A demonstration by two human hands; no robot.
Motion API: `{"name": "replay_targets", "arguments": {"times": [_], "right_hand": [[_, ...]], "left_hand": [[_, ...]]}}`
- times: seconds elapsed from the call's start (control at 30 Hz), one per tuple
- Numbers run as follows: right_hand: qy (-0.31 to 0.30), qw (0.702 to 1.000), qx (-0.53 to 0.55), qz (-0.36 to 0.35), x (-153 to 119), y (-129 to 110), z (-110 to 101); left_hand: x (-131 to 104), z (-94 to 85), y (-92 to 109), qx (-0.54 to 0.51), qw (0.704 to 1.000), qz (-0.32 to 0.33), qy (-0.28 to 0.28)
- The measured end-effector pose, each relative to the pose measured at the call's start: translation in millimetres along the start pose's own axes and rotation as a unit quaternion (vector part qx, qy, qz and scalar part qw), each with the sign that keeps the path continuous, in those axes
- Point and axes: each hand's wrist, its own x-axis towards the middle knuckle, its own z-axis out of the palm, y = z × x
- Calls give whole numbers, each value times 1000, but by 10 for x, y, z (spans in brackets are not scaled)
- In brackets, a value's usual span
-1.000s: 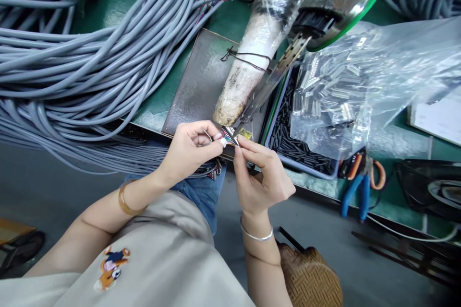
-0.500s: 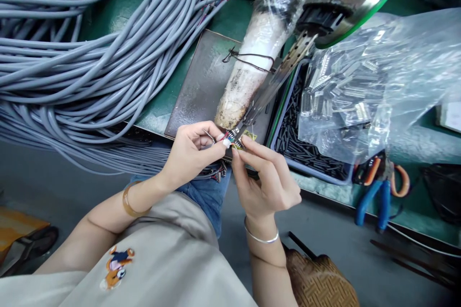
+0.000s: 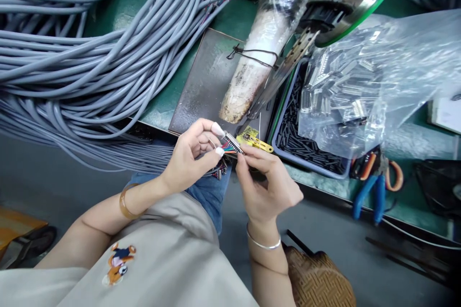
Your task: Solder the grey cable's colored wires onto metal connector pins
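Observation:
My right hand (image 3: 268,182) pinches the right end of a metal multi-pin connector (image 3: 233,143) between thumb and fingers. Thin coloured wires (image 3: 227,148), among them red, green and orange, run to the connector's near side. My left hand (image 3: 192,153) is closed at the connector's left end, where the wires meet its fingertips; part of its grip is hidden. Just beyond the connector, the dark tip of a mounted soldering iron (image 3: 261,98) points down towards it. A yellow strip (image 3: 264,145) lies on the plate beside my right fingertips.
Grey cables (image 3: 108,72) are heaped at left. A wrapped white tube (image 3: 248,69) hangs over a dark plate (image 3: 198,79). At right, a blue tray (image 3: 340,175) holds short black tubes, partly under a plastic bag of connectors (image 3: 338,86). Blue-handled pliers (image 3: 370,196) lie near the table edge.
The connector has come away from the iron's tip, nearer to me, and more of it shows. My right hand has shifted slightly down and right; the yellow strip is now uncovered.

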Motion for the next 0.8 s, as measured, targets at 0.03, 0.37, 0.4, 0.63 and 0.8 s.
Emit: {"name": "replay_targets", "arguments": {"times": [0.03, 0.37, 0.4, 0.63, 0.8], "right_hand": [[-19, 999, 31, 38, -6, -15, -14], [227, 973, 23, -16, -37, 10, -114], [264, 964, 31, -31, -35, 11, -110], [121, 991, 21, 58, -110, -134, -50], [32, 990, 93, 103, -115, -167, 7]], "left_hand": [[-28, -16, -2, -1, 1000, 9, -15], [-126, -152, 2, 28, 997, -1, -76], [-125, -160, 8, 31, 996, -5, -84], [-131, -162, 6, 47, 996, 15, -75], [-127, -154, -13, 69, 993, 62, -79]]}}
